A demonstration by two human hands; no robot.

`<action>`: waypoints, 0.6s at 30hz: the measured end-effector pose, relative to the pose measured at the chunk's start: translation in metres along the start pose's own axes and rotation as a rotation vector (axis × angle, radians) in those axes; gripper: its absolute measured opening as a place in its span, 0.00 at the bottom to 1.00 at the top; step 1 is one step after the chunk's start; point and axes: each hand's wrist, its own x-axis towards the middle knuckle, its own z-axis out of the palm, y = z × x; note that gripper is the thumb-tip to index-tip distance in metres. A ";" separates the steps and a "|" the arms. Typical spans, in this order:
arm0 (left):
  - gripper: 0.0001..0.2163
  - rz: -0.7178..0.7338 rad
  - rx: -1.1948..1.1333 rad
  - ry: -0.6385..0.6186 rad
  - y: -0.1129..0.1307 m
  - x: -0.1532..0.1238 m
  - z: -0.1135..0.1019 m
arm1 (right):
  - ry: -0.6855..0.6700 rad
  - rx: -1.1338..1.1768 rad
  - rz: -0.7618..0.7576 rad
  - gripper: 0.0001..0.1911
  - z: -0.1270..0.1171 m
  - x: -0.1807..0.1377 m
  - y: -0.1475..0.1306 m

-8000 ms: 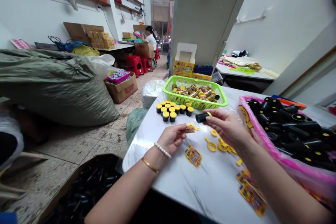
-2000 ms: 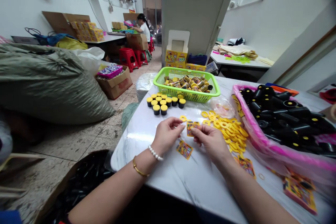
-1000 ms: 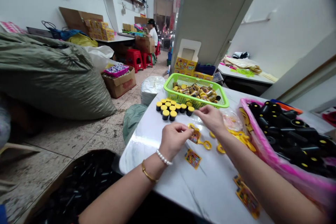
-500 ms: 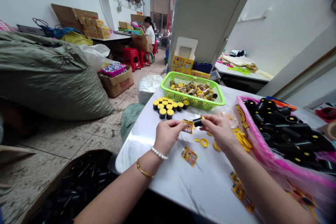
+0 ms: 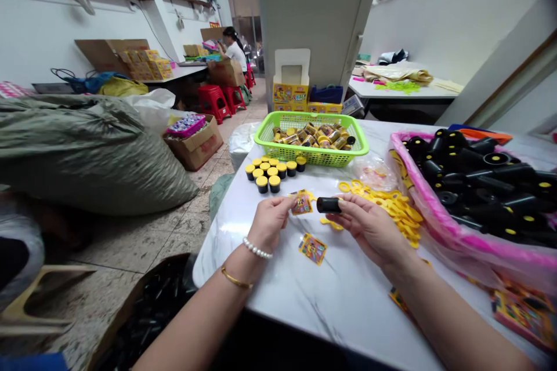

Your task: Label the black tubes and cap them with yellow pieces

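Observation:
My left hand [image 5: 268, 221] pinches a small printed yellow-and-purple label [image 5: 301, 203] between thumb and fingers. A short black plastic bottle [image 5: 328, 205] lies sideways in my right hand [image 5: 372, 226], its end pointing at the label with a small gap between them. Below the hands, a second printed label [image 5: 313, 248] lies flat on the white marbled table [image 5: 287, 295]. Yellow plastic ring wands [image 5: 394, 211] are heaped beside my right hand. Black pots with yellow lids [image 5: 272, 173] stand grouped beyond my left hand.
A green basket [image 5: 311, 155] of labelled bottles stands at the back. To the right, a pink-rimmed bin [image 5: 461, 236] holds many black bottles. More labels [image 5: 524, 313] lie near the right edge. A large grey-green sack [image 5: 87, 156] fills the left; a co-worker [image 5: 235, 52] sits far off.
The black bottle has turned level and shows more of its length. My view has shifted, and more of the wand heap shows. Both hands keep their hold.

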 end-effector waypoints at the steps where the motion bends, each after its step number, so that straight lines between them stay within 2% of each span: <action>1: 0.18 0.007 0.006 -0.005 -0.001 0.000 0.000 | -0.004 0.010 0.022 0.18 0.001 -0.001 0.002; 5: 0.14 -0.022 0.012 -0.072 0.001 -0.003 0.001 | 0.022 -0.033 0.056 0.22 0.004 0.001 0.012; 13: 0.07 -0.120 -0.061 -0.126 0.005 -0.002 -0.001 | 0.020 -0.209 0.017 0.24 0.004 0.002 0.023; 15: 0.06 -0.149 -0.109 -0.163 0.006 -0.002 -0.001 | 0.057 -0.141 0.018 0.24 0.003 0.003 0.021; 18: 0.03 -0.190 -0.171 -0.184 0.008 -0.001 -0.001 | 0.096 0.078 -0.030 0.24 0.002 0.004 0.013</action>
